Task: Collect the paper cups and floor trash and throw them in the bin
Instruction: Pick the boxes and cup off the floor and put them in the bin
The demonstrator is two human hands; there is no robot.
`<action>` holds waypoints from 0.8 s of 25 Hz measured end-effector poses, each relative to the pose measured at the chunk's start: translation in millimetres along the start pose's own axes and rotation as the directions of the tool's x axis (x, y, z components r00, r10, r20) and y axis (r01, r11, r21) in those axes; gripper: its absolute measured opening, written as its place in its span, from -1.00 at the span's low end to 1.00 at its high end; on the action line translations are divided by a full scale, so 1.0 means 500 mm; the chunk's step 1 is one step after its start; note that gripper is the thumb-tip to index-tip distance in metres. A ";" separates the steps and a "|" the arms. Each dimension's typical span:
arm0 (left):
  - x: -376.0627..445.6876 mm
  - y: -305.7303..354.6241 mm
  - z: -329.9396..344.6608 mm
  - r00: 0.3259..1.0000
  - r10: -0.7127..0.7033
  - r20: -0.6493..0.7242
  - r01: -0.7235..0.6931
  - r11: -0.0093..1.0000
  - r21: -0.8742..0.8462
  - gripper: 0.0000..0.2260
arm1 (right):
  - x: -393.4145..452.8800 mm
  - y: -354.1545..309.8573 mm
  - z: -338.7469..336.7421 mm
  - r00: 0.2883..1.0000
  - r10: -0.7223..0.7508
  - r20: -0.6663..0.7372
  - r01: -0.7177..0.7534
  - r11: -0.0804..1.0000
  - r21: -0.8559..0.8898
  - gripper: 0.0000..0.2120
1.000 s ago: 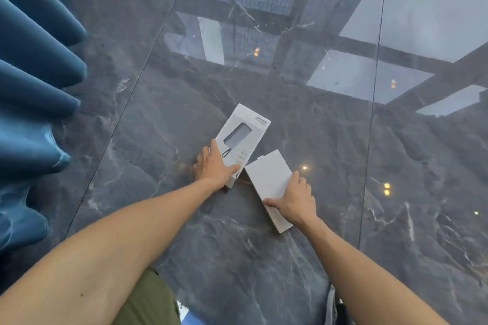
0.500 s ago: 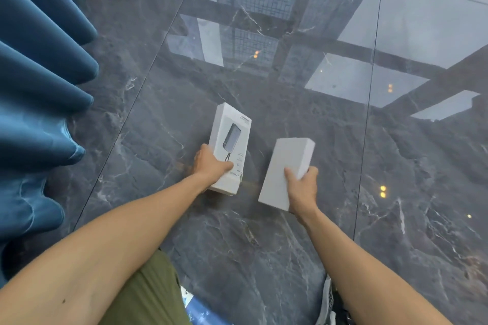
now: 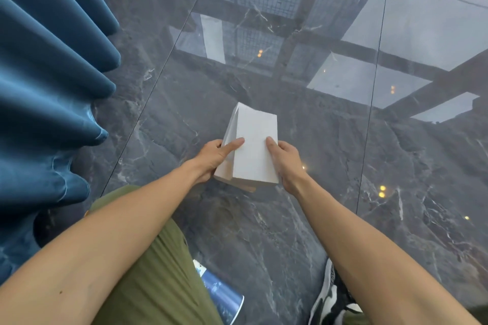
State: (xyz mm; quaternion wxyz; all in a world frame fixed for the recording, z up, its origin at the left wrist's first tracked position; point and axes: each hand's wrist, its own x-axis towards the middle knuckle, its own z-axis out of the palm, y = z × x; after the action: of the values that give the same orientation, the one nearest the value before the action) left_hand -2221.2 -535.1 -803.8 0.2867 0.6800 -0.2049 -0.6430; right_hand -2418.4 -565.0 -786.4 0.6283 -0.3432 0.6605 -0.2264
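Note:
Two flat white cardboard boxes (image 3: 253, 148) are stacked together and held above the dark marble floor. The plain white one lies on top and hides the printed face of the box under it, whose edge shows at the left side. My left hand (image 3: 214, 158) grips the stack's left side with the index finger laid across the top. My right hand (image 3: 285, 158) grips the right side. A blue paper cup (image 3: 221, 295) lies on the floor near my knee, partly hidden by my leg.
Blue curtain folds (image 3: 50, 92) hang along the left. The glossy grey marble floor (image 3: 343, 219) reflects ceiling panels and lights. My green trouser leg (image 3: 158, 272) and a black and white shoe (image 3: 330, 298) are at the bottom.
Both hands lifted the boxes off the floor and brought them together; the plain white box now lies on top of the printed one. The view tilted a little.

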 end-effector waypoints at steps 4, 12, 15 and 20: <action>-0.008 -0.003 -0.011 0.999 -0.016 0.037 0.017 0.999 -0.036 -0.12 | -0.001 0.037 0.010 0.999 -0.011 0.034 0.014 0.996 -0.088 -0.63; -0.003 0.012 -0.003 0.988 0.101 -0.121 -0.114 0.987 -0.111 -0.41 | -0.099 0.214 0.064 0.995 0.068 0.073 -0.036 0.926 -0.376 -0.71; -0.013 0.010 0.004 0.986 0.118 -0.120 -0.129 0.988 -0.088 -0.43 | -0.153 0.261 0.090 0.963 0.093 0.253 0.090 0.774 -0.627 -0.60; -0.020 0.022 0.005 0.983 0.114 -0.144 -0.134 0.982 -0.132 -0.47 | -0.216 0.312 0.131 0.746 0.299 0.595 0.501 0.338 -0.797 -0.10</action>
State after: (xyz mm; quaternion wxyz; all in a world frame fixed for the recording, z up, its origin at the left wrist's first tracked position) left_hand -2223.7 -537.1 -789.0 0.3869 0.6860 -0.1810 -0.5890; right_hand -2382.8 -373.6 -834.5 0.4839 -0.7370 0.3743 0.2873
